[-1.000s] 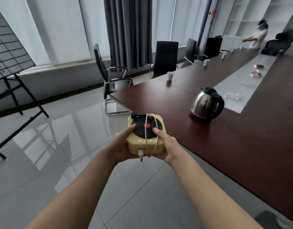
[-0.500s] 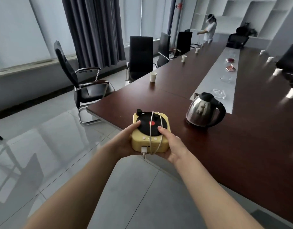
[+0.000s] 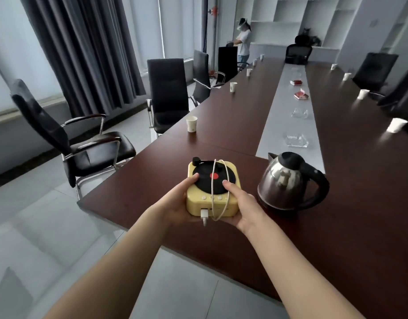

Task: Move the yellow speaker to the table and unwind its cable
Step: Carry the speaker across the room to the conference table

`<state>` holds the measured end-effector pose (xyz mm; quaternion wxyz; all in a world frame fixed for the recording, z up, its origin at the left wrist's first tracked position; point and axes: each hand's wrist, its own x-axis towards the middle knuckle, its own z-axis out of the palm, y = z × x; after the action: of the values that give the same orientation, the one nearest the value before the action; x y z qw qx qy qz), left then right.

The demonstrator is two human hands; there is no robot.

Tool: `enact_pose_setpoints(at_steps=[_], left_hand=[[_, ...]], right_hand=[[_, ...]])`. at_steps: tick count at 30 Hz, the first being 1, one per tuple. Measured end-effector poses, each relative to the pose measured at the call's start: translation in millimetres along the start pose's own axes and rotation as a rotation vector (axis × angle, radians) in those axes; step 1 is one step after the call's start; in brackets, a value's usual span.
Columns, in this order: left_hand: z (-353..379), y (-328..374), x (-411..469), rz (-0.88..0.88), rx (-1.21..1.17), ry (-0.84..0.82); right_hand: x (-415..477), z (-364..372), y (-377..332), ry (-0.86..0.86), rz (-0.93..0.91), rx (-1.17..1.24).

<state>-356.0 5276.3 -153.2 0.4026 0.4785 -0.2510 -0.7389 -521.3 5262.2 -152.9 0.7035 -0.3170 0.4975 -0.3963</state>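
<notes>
In the head view, you held the yellow speaker (image 3: 197,202) between your two hands, over the near corner of the dark table (image 3: 359,215). I could not tell if its bottom touched the wood.

Your left hand (image 3: 175,204) gripped its 9 o'clock side, with the thumb lying on the top edge and the fingers curled under the body. Your right hand (image 3: 245,207) gripped the 3 o'clock side in the same way, its thumb resting on the black disc.

The white cable (image 3: 212,189) was wound around the speaker from 12 to 6 o'clock, and its plug hung at the front face, between your wrists.

A steel kettle (image 3: 288,183) stood on the table at 3 o'clock from the speaker, just beside your right hand. A paper cup (image 3: 191,124) stood at 12 o'clock, well apart.
</notes>
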Motion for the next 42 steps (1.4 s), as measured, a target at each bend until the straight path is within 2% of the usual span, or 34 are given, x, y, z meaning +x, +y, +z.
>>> enact_pose_setpoints(at_steps=[12,27,42], left_hand=[[-17.0,82.3,114.2,-0.042,0.100,-0.136],[-48.1,200.7,301.2,-0.245,0.214,-0.330],[2.6,220.1,482.7,-0.354,0.272,-0.373]], right_hand=[[106.6,10.2,-49.6,0.133,-0.029,0.071],[270.3,39.3,-109.0,0.406,-0.039,0.269],[401.9,-19.0,-139.1,0.797,-0.170,0.574]])
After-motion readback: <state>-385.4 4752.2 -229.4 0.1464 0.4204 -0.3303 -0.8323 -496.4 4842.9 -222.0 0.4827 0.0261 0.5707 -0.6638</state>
